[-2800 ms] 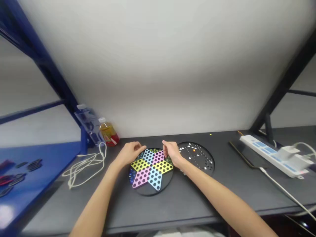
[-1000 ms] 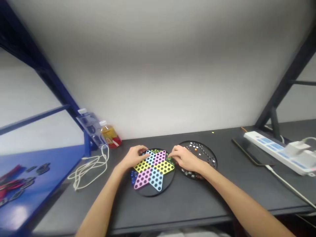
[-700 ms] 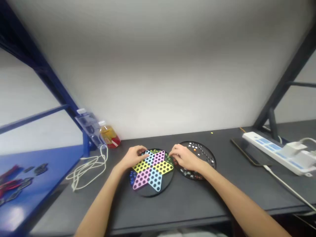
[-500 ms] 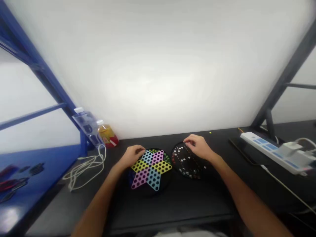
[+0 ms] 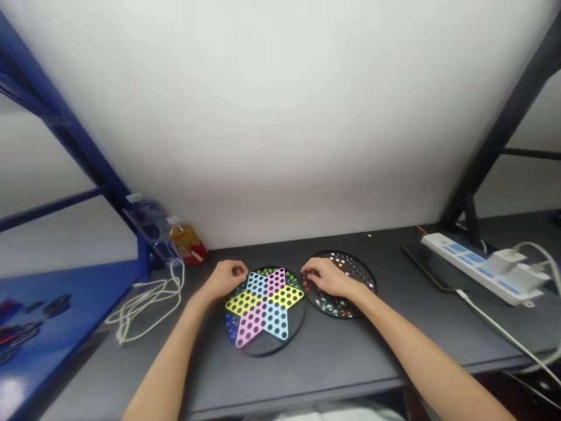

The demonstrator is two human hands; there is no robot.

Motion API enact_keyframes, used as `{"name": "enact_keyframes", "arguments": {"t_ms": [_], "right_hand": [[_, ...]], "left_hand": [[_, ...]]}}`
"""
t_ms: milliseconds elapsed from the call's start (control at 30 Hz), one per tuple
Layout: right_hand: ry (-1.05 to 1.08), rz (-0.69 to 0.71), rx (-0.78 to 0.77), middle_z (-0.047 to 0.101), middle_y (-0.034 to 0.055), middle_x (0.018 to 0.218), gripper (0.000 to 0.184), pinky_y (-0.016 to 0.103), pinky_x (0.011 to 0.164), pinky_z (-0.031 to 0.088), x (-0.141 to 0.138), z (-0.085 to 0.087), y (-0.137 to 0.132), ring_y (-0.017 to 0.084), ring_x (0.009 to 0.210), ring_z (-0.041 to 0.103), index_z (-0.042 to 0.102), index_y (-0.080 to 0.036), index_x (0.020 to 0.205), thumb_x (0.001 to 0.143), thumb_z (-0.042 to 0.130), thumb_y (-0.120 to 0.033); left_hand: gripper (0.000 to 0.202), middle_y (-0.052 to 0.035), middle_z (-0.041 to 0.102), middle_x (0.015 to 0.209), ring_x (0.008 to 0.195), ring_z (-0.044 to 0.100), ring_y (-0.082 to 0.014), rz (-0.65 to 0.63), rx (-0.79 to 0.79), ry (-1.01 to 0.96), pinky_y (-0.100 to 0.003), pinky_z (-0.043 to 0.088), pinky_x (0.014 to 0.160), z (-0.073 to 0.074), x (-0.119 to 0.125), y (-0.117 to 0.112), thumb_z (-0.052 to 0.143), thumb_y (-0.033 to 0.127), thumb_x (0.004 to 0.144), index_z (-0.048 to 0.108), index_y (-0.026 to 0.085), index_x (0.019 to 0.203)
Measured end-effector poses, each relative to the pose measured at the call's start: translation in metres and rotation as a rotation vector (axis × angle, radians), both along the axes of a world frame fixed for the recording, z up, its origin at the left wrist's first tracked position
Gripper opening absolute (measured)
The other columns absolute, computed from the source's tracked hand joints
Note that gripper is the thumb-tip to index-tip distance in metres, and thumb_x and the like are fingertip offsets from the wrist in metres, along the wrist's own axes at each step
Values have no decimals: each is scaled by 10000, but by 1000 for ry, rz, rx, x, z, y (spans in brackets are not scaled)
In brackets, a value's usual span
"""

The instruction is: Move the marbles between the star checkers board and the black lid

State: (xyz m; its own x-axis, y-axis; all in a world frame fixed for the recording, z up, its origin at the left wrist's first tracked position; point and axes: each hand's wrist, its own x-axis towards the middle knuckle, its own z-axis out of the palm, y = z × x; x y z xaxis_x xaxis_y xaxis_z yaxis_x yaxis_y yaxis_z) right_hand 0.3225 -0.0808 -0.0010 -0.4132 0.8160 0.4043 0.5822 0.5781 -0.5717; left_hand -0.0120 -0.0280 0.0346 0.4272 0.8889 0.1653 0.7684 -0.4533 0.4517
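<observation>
My left hand sat half-curled on the upper-left edge of the star-patterned Chinese checkers board. My right hand, also curled, lay over marbles on the round black board just beside it; I cannot tell whether either held anything.

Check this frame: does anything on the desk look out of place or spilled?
A small yellow object, possibly a stray marble, lies alone on the dark desk behind the round black board, apart from the other marbles.
</observation>
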Motion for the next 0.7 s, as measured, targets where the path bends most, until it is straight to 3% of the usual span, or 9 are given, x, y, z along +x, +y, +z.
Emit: {"name": "enact_keyframes", "arguments": {"t_ms": [200,333,400,467,567,700], "right_hand": [[70,-57,-60,663,32,797,188,298,741,433,-5,-3,3,158,732,566,688,-183,836,729,576,-77],[611,-160,-397,617,22,730,168,272,572,423,-1,1,8,136,591,510,635,-178,876,733,552,-209],[920,-124,-616,606,38,731,205,257,507,404,4,3,11,133,565,504,612,-165,883,780,494,-297],[1046,-72,-745,579,40,691,286,242,462,366,8,5,13,124,533,481,606,-153,834,825,454,-396],[857,-113,-678,503,-13,570,347,220,423,273,7,5,12,90,445,370,609,-159,758,821,520,-488],[279,-107,-338,519,-35,517,176,225,492,298,-1,7,3,97,479,426,682,-172,742,730,681,-348]], "left_hand": [[182,1,652,614,592,583,-147,15,-27,15,-233,420,573,2,-2,-3,539,270,701,699,184,712],[176,0,656,626,590,584,-146,7,-31,-2,-233,420,572,2,-1,-3,533,257,699,694,184,712],[170,1,656,626,593,582,-146,9,-26,-5,-231,422,579,2,0,-3,535,253,695,690,185,707],[165,4,650,614,587,579,-145,10,-27,-5,-230,421,576,1,0,-3,536,253,692,687,185,700],[171,3,658,628,599,588,-148,5,-31,-9,-230,420,578,1,-1,-3,530,251,697,686,184,709],[166,1,659,630,602,591,-148,0,-32,-3,-231,417,579,2,-1,-4,527,240,699,682,181,708]]}}
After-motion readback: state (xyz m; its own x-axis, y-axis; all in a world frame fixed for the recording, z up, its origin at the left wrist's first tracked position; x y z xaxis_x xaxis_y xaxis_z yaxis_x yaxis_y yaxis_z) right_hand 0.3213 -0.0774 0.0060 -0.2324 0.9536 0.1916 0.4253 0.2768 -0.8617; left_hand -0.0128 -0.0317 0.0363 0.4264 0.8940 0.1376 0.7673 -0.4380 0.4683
